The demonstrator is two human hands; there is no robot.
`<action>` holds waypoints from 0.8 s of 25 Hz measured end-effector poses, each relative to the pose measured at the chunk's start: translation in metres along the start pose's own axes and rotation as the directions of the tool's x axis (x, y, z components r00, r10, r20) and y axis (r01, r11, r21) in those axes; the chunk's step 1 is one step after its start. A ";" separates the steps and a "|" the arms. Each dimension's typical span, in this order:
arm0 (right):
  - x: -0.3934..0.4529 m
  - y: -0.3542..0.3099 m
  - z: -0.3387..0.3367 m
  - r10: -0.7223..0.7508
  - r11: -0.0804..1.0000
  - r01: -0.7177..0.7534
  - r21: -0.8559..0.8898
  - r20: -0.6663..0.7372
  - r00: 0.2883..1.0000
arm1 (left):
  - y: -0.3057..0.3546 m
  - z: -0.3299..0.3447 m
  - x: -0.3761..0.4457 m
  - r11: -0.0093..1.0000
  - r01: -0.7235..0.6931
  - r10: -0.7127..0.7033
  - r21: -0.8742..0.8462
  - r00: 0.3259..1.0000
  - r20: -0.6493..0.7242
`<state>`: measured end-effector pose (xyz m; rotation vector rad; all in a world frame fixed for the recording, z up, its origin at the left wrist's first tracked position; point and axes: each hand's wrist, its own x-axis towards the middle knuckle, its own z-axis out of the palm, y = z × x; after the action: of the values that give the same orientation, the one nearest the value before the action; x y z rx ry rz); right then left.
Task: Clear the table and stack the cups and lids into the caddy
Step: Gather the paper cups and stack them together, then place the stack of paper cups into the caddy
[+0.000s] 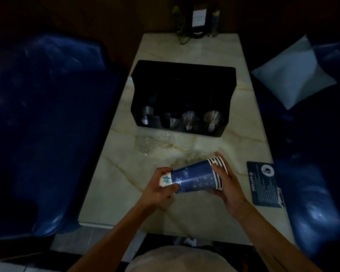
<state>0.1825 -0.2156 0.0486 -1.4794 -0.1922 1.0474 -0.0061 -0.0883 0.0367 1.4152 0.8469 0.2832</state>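
A stack of blue paper cups [194, 177] lies sideways in the air above the near part of the marble table [126, 185]. My left hand [163, 187] grips its white bottom end. My right hand [224, 179] holds the striped rim end. The black caddy [183, 81] stands in the middle of the table, with clear plastic cups [212, 117] lying in its front slots. Several clear dome lids [155, 143] sit on the table between the caddy and my hands; another lid [198, 155] lies just behind the paper cups.
A dark printed card [265, 185] lies at the table's right edge. Blue padded seats [47, 114] flank the table on both sides, and a pale cushion [294, 73] rests on the right one. Bottles and a plant [196, 18] stand at the far end.
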 end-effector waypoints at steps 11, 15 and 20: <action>0.043 -0.012 0.053 0.081 0.970 -0.039 -0.239 0.170 0.982 | 0.020 -0.098 0.023 0.997 -0.070 0.068 0.026 0.995 0.073; 0.071 -0.021 0.081 0.138 0.987 -0.119 -0.110 0.189 0.972 | 0.026 -0.133 0.048 0.995 -0.098 0.097 -0.026 0.994 -0.055; 0.096 -0.022 0.115 0.170 0.981 -0.145 -0.130 0.215 0.962 | 0.024 -0.167 0.089 0.972 -0.138 0.105 -0.192 0.979 -0.172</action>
<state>0.1689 -0.0655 0.0399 -1.4940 -0.3029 1.3542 -0.0485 0.0978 0.0406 1.2661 0.8374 0.5691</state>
